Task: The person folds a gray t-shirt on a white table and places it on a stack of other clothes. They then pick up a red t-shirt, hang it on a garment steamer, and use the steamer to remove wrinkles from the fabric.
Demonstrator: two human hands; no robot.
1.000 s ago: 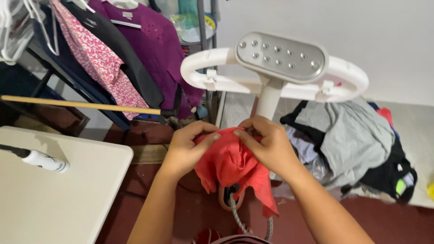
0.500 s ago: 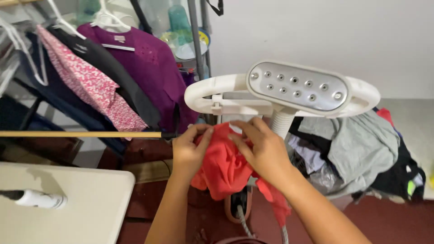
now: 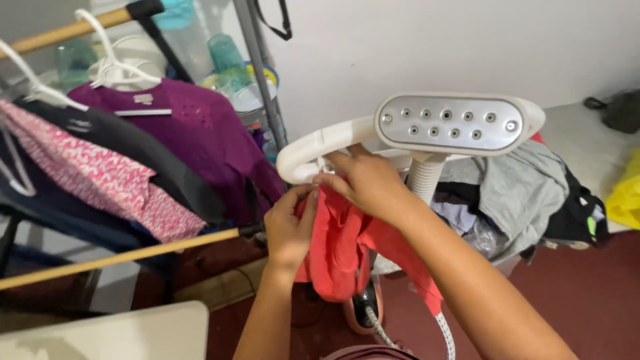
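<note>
Both of my hands hold a red garment [image 3: 340,250] up against the white hanger frame [image 3: 313,150] of a garment steamer. My left hand [image 3: 288,227] pinches the cloth's upper left edge. My right hand [image 3: 363,183] grips the cloth's top right beside the hanger's curved end. The rest of the red cloth hangs down below my hands. The steamer's head [image 3: 448,123], a grey plate with several holes, sits on the frame just right of my right hand.
A clothes rack at left carries a purple top [image 3: 200,143], a dark garment and a pink patterned one [image 3: 100,180] on hangers, with a wooden pole [image 3: 133,257] below. A pile of clothes [image 3: 527,193] lies at right. A white table corner [image 3: 127,337] is at bottom left.
My hands have lifted the red garment from below the steamer up to its hanger frame. The view has tilted, so the rack and steamer sit higher and larger.
</note>
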